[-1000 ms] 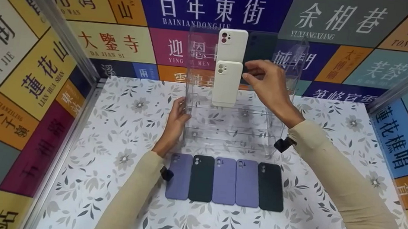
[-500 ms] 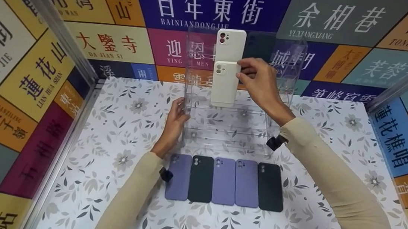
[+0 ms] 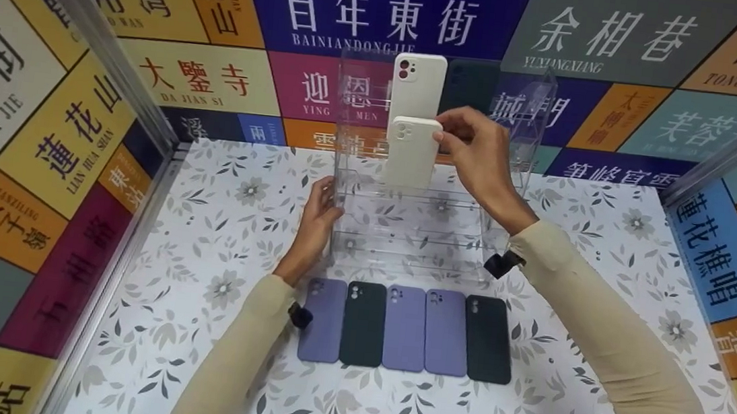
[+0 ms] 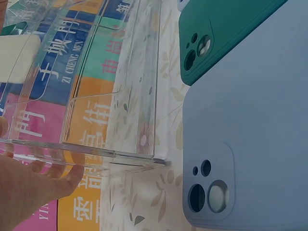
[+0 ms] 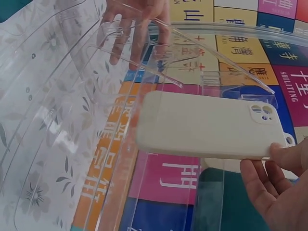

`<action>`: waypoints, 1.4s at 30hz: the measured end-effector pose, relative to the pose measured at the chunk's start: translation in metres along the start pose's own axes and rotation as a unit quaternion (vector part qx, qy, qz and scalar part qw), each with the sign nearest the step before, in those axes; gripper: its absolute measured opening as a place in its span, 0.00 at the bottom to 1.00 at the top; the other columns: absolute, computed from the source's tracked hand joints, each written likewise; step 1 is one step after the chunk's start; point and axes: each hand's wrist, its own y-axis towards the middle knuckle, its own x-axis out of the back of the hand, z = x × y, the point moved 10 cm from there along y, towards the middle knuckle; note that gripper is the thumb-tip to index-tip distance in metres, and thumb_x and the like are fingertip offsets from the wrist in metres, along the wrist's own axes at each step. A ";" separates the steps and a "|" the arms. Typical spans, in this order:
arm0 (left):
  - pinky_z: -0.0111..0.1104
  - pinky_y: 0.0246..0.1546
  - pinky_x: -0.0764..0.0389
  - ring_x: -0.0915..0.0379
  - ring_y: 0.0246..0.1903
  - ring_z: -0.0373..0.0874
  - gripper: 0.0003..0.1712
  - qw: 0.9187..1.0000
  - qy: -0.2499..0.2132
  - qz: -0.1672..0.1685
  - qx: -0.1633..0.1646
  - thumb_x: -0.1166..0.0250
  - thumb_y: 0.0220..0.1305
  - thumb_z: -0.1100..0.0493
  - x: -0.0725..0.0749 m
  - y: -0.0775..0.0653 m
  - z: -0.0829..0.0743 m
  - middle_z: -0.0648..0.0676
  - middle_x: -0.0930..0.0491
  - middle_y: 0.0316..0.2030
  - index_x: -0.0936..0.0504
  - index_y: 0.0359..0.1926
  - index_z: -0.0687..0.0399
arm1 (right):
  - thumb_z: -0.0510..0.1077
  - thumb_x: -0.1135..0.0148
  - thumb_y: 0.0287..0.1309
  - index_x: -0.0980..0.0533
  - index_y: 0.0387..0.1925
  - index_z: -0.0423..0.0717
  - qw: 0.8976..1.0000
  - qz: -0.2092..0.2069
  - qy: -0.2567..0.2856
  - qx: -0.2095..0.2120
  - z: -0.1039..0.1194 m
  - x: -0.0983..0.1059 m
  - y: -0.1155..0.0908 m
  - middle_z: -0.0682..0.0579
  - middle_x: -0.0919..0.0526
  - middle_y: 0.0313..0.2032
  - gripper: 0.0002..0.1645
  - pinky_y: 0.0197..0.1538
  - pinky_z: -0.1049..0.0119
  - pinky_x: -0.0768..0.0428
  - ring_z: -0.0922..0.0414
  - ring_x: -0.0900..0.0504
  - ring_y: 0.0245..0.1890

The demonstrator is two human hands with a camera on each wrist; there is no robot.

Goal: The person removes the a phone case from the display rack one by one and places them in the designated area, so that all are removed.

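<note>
One white phone case [image 3: 412, 154], upright, camera end up, between the side panels of a clear tiered rack [image 3: 406, 239]; pinched near the upper right corner between thumb and fingers of the right hand [image 3: 484, 161]; contact of lower end with tier: cannot tell. One rear white case [image 3: 419, 97], higher up, partly hidden behind the first. One dark green case [image 3: 471, 92], just right of it. At the rack's left side panel: left hand [image 3: 314, 222], gripping with thumb and fingers. On floral desk [image 3: 207, 340], before the rack: row of five phone cases [image 3: 405, 329], purple, dark green, purple, purple, dark green.
</note>
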 end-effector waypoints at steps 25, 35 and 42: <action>0.54 0.80 0.37 0.51 0.85 0.63 0.37 1.000 0.003 -0.001 0.021 0.49 0.79 0.68 0.000 0.000 0.004 0.66 0.48 0.85 0.45 0.84 0.58 | 0.30 0.26 0.69 0.12 0.52 0.37 1.000 -0.028 0.012 -0.004 -0.027 0.040 -0.060 0.44 0.10 0.44 0.12 0.49 0.72 0.12 0.55 0.12 0.44; 0.55 0.80 0.37 0.50 0.85 0.66 0.36 1.000 0.006 -0.005 0.017 0.49 0.78 0.69 0.001 0.000 0.003 0.67 0.46 0.85 0.43 0.83 0.61 | 0.29 0.27 0.69 0.12 0.50 0.37 1.000 -0.010 0.007 -0.013 -0.054 0.039 -0.088 0.44 0.10 0.43 0.10 0.47 0.73 0.12 0.55 0.10 0.43; 0.55 0.79 0.36 0.50 0.85 0.65 0.36 1.000 0.000 -0.002 0.018 0.49 0.79 0.68 0.000 0.000 0.003 0.67 0.46 0.85 0.44 0.84 0.60 | 0.30 0.27 0.69 0.11 0.50 0.37 1.000 -0.013 0.000 -0.016 -0.068 0.047 -0.104 0.44 0.09 0.43 0.11 0.44 0.74 0.13 0.58 0.11 0.41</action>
